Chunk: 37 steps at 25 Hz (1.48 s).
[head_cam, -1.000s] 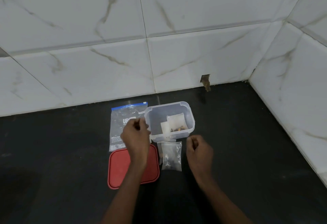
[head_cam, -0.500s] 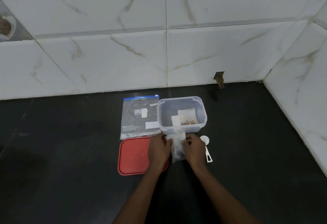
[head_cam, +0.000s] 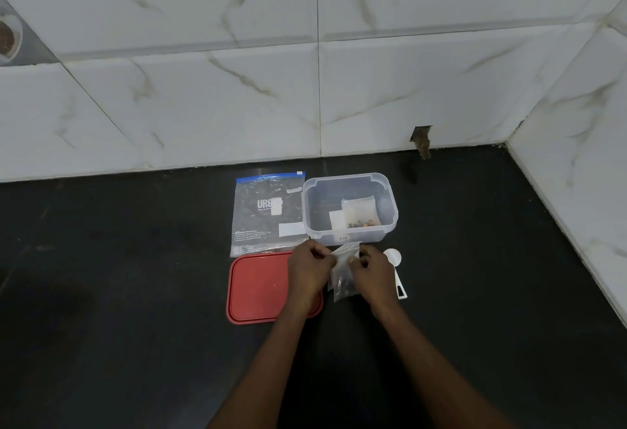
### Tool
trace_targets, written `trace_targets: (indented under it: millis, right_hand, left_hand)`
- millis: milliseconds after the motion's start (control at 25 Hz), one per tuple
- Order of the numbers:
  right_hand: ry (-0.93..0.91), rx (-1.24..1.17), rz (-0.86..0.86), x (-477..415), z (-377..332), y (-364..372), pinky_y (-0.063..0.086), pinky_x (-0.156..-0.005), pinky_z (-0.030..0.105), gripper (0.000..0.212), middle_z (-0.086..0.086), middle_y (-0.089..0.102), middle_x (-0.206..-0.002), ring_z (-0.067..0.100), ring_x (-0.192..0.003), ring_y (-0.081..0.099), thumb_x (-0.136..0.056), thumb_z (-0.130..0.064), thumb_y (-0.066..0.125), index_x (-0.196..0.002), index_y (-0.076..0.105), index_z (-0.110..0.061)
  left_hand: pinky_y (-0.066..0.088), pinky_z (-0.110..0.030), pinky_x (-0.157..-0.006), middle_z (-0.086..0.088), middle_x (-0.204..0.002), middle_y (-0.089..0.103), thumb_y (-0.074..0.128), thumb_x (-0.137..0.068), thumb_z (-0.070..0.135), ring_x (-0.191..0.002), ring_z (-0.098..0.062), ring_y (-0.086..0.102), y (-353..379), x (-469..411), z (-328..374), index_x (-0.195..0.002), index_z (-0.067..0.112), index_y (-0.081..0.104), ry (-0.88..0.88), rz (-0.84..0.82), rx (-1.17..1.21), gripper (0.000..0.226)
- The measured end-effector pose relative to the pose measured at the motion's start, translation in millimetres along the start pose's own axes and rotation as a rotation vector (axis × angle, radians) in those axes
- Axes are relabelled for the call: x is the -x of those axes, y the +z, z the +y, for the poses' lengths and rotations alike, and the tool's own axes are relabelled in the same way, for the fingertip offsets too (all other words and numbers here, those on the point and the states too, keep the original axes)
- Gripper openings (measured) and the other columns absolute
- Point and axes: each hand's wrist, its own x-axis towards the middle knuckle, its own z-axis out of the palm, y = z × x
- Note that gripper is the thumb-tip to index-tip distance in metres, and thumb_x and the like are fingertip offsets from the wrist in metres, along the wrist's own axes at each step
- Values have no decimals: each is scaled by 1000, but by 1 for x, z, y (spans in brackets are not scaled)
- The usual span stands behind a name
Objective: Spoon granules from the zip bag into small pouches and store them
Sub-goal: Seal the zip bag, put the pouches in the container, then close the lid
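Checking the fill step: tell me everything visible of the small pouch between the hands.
The small pouch is clear, crinkled plastic with a few dark granules low inside. It sits just in front of the clear container. The left hand and right hand pinch its upper part from either side; whether it is sealed is unclear.

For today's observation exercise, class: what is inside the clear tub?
In the clear tub lies a small pouch with dark and orange granules at its bottom, a white piece beside it. Anything under the pouch is covered.
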Motion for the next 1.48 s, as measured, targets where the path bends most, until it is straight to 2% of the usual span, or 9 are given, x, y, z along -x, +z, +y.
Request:
trace_targets:
  millis: [360, 520, 640, 720, 840, 1000, 1120, 1360, 1480]
  right_hand:
    - [-110, -360, -87, 20, -11, -33, 58, -82, 44, 10, 3, 75, -91, 24, -89, 71, -95, -21, 60, -92, 69, -17]
    - [-111, -410, -21, 18, -21, -31, 57, -80, 53, 11, 9, 74, -87, 37, -87, 69, -95, -19, 60, -88, 68, -15]
    - [-115, -376, -19, 20, -26, -32, 57, -81, 48, 10, 4, 75, -87, 31, -87, 70, -94, -19, 61, -89, 69, -15]
    - [-155, -321, -52, 24, -32, -34, 58, -81, 39, 10, -1, 75, -90, 20, -87, 71, -94, -19, 62, -96, 70, -15]
    - [-188, -235, -72, 25, -46, -36, 62, -70, 38, 11, 4, 74, -96, 19, -87, 71, -94, -13, 61, -101, 69, -9]
    - [-189, -90, 30, -5, -74, -37, 61, -59, 43, 14, 14, 70, -82, 29, -71, 70, -94, -8, 58, -84, 66, -2]
    - [-199, 100, 114, -52, -86, -34, 60, -63, 47, 21, 11, 68, -73, 28, -67, 69, -93, -10, 56, -75, 66, -4]
    - [-85, 603, -189, -92, -106, -2, 46, -54, 26, 13, 13, 68, -92, 24, -75, 61, -86, -7, 67, -98, 64, -2]
    - [-55, 646, -212, -92, -112, 11, 50, -81, 31, 29, 15, 66, -117, 29, -103, 64, -92, -8, 61, -120, 58, -1]
  left_hand:
    - [53, -18, -60, -12, -82, 75, 76, -86, 5, -71, -16, 66, -20, 26, 15, -91, 1, 73, 86, -14, 450, 7]
    - [57, -23, -67, -8, -86, 79, 74, -80, -10, -76, -13, 74, -20, 37, 15, -99, -2, 74, 61, -123, 558, 21]
    - [61, -37, -70, -9, -81, 78, 75, -79, -11, -72, -18, 73, -23, 40, 16, -92, 2, 75, 28, -65, 568, 18]
    - [60, -56, -82, -20, -85, 77, 77, -80, -6, -79, -33, 73, -24, 37, 19, -92, -4, 74, 13, -11, 587, 13]
    - [56, -66, -82, -27, -89, 75, 82, -78, 3, -89, -50, 71, -26, 28, 26, -91, -3, 75, 19, 50, 529, 16]
    - [62, -51, -77, -12, -81, 77, 78, -86, 21, -77, -32, 74, -32, 10, 40, -88, 5, 78, 109, 124, 398, 16]
    - [55, -30, -84, 0, -92, 73, 71, -92, 18, -86, -15, 68, -38, -5, 50, -115, 7, 74, 116, 292, 181, 25]
    - [59, -46, -88, -11, -100, 76, 68, -91, 13, -89, -26, 74, -31, -21, 44, -132, 9, 65, 68, 205, 54, 41]
    - [59, -43, -88, -12, -98, 76, 70, -91, 13, -87, -27, 74, -31, -23, 41, -131, 9, 65, 45, 207, 91, 40]
